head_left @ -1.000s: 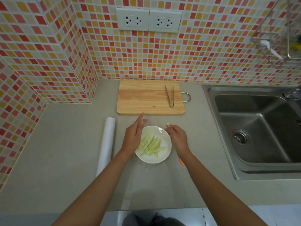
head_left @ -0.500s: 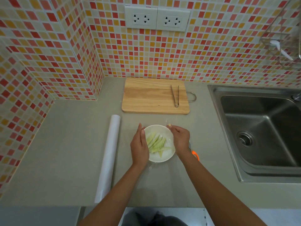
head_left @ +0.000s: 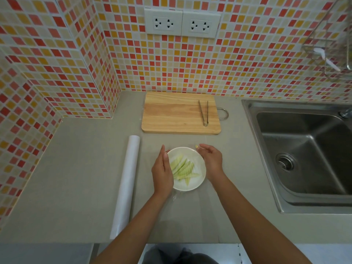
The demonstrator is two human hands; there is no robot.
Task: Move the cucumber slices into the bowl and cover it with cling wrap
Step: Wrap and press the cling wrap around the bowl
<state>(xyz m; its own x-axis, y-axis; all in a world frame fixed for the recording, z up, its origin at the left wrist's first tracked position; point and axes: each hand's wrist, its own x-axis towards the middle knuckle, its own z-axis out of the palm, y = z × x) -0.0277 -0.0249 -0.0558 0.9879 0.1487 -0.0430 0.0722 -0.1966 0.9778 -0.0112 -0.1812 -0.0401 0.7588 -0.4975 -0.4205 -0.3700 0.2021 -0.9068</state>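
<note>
Both open hands — left hand (head_left: 162, 173), right hand (head_left: 212, 161) — flank the bowl (head_left: 200, 180); cucumber slices (head_left: 182, 169) run near-left to far-right.

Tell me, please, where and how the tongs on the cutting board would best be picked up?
Probably from above, pinching the tongs across both arms near the middle. They lie flat on the cutting board, joined end nearest, tips toward the wall, with the arms close enough for one hand to squeeze.
</note>
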